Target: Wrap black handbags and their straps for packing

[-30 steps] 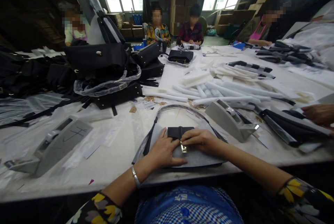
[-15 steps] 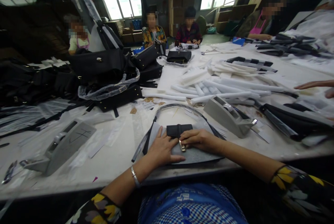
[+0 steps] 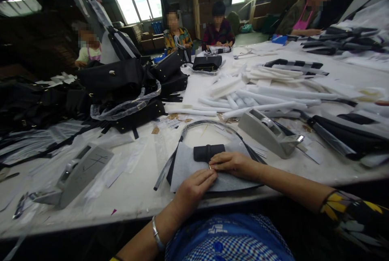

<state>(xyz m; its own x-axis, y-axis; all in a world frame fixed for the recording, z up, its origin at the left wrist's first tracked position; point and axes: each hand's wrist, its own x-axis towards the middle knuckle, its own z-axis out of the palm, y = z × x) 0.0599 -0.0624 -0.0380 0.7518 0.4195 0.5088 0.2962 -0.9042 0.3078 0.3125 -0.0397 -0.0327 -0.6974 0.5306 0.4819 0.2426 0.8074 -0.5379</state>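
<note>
Cluttered white surface (image 3: 130,188), near edge: a grey felt sheet (image 3: 185,167) lies open beneath a folded black strap (image 3: 208,152). Left hand (image 3: 194,186) presses flat on the sheet. Right hand (image 3: 234,163), fingers narrowed, touches a small metal clasp (image 3: 210,166); whether it pinches or only presses is unclear.

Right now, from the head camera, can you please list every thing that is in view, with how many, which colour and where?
felt: one, grey, near table edge, under both hands
tab: one, black, on the felt
strap: one, black, arching behind the felt
tape dispensers: two, grey, one left of the felt, one right
foam tubes: many, white, middle right
bags: several, black, left and back
table: one, white, under everything
people: four, seated at the far side
boxes: stacked, brown, back wall
bracelet: one, silver, left wrist
left hand: flat on the felt
right hand: on the felt, fingertips at the tab
</note>
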